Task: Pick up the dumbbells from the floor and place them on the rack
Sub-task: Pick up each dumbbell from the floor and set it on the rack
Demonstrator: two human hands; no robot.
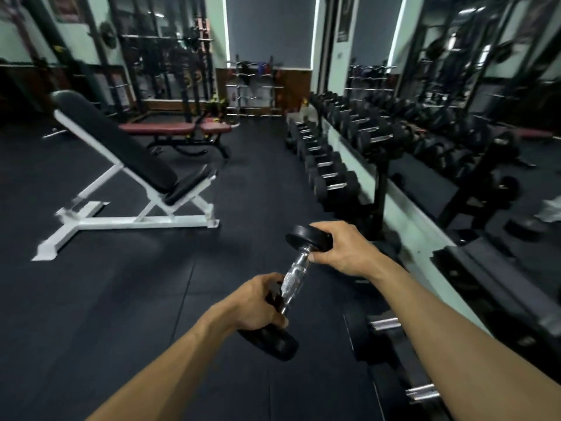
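I hold one dumbbell [295,276] with black round heads and a knurled chrome handle in the air, tilted, over the dark floor. My left hand [256,305] grips its near, lower head. My right hand [343,249] grips its far, upper head. The dumbbell rack [379,177] runs along the mirrored wall on the right, its tiers filled with several black dumbbells. Two more dumbbells [385,325] lie on the rack's near end, under my right forearm.
A white-framed incline bench [121,165] with black pads stands to the left. Behind it is a red flat bench [173,129]. A power rack [170,56] and a small accessory stand [255,86] are at the back. Black rubber floor [121,299] lies open between bench and rack.
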